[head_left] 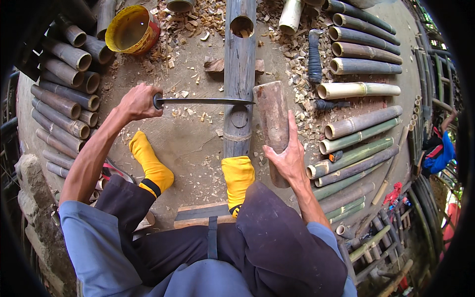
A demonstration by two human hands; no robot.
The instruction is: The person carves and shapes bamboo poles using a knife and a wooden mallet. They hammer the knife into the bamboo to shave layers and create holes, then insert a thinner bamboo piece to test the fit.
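My left hand (141, 101) is closed around the dark handle of a long knife. Its narrow blade (203, 101) reaches sideways across a weathered bamboo pole (239, 64), just above a round outline cut in the pole's wall. In my right hand (287, 156) is a worn wooden mallet (271, 111), broad at its far end, held just right of the pole near the knife's tip. Whether mallet and blade touch I cannot tell. Farther up, the pole has an open round hole (242, 26). My foot in a yellow sock (238, 178) rests on its near end.
Cut bamboo tubes lie in rows at left (62, 104) and right (366, 89). A yellow-and-red bucket (132, 30) stands far left. Dark-wrapped tools (314, 57) lie among wood chips at right. A wood block (215, 64) sits under the pole. Another person (439, 148) is at far right.
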